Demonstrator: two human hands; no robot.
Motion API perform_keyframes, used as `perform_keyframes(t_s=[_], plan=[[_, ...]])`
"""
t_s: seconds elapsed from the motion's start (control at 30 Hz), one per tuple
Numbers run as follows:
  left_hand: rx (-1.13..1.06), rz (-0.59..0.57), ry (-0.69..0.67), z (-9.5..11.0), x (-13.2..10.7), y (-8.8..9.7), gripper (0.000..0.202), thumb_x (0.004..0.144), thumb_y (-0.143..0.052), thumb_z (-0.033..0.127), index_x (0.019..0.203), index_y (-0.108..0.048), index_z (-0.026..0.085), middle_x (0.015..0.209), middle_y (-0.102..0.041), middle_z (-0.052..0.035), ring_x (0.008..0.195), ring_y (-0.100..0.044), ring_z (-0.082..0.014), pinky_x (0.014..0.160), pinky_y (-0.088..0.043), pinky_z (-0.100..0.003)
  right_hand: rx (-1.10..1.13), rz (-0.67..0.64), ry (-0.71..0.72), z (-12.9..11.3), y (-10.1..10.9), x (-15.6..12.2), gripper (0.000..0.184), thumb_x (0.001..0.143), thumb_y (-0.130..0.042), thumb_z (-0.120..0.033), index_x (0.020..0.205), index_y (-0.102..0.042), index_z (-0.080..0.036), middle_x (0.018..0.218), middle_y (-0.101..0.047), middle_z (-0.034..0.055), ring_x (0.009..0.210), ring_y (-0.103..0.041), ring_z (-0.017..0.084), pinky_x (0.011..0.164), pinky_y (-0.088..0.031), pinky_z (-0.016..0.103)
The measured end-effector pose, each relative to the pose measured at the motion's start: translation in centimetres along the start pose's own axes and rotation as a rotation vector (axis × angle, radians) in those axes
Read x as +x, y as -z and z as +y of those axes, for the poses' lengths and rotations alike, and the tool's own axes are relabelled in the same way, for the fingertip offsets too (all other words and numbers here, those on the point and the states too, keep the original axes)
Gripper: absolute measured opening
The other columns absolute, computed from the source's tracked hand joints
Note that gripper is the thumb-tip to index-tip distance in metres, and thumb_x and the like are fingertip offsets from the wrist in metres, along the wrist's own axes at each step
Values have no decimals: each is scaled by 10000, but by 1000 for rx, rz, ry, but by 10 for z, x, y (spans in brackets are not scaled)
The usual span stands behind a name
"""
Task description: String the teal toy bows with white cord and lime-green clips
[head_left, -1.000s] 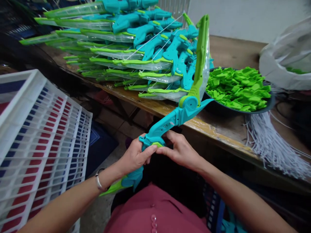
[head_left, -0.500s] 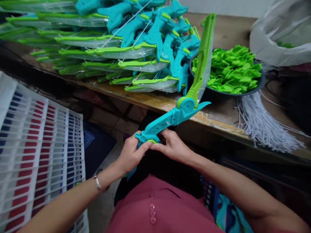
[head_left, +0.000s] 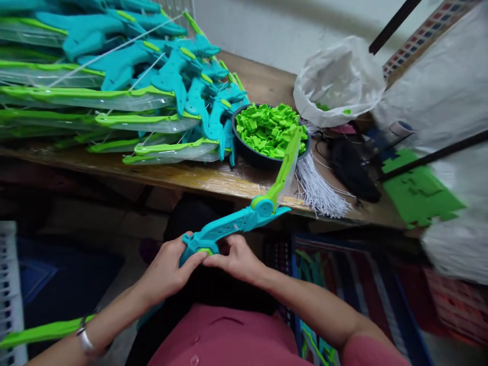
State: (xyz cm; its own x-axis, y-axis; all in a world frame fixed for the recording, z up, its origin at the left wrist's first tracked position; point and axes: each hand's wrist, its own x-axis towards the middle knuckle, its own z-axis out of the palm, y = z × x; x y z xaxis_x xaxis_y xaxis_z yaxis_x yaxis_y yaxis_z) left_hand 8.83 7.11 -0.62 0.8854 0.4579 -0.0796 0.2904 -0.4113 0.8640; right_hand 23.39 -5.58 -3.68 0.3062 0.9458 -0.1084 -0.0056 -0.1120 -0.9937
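A teal and lime-green toy bow (head_left: 232,226) is held over my lap, its upper limb slanting up to the right over the table edge. My left hand (head_left: 165,269) is closed round the teal grip from the left. My right hand (head_left: 236,259) pinches the same grip from the right, thumb by a small green piece set in it. The bow's lower green limb (head_left: 41,333) sticks out past my left wrist at the lower left.
A big pile of finished bows (head_left: 114,96) covers the wooden table (head_left: 198,178) at left. A dark bowl (head_left: 247,155) of small green parts, a bundle of white strings (head_left: 320,190), a white plastic bag (head_left: 339,81) and a green foam sheet (head_left: 419,190) lie to the right. A white crate (head_left: 9,284) stands far left.
The view has swung right, so the crate slid off to the left and the bag and foam sheet came in. Both hands keep the same hold on the bow's grip.
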Motion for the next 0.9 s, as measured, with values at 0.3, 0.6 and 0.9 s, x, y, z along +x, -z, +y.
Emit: perform_keyframes(t_s=[0.3,0.6,0.9], plan=[[-822,-518,358,-22,-7,8,457,878,-635,561,932,-715,115,709,-655,-65,455,-491,-103,398,-383,-209,-645,-129,-35,-44,146,-21,277,920,-730,-468,924,-790,-198,833,-749,53,753,-676,205,703,-507,349],[-1064,-497,412,-28,-26,19,333,746,-734,416,911,-739,127,765,-690,-83,479,-528,-111,377,-392,-202,-1594,792,-505,-31,246,46,404,864,-796,-193,1186,-726,41,1080,-660,395,997,-680,422,612,-240,416],[-928,-324,387,-24,-42,12,375,804,-737,471,933,-715,120,771,-668,-58,486,-520,-93,402,-420,-193,-1595,815,-554,-24,255,57,361,844,-709,-105,1158,-731,71,1030,-665,424,1065,-675,486,622,-252,448]])
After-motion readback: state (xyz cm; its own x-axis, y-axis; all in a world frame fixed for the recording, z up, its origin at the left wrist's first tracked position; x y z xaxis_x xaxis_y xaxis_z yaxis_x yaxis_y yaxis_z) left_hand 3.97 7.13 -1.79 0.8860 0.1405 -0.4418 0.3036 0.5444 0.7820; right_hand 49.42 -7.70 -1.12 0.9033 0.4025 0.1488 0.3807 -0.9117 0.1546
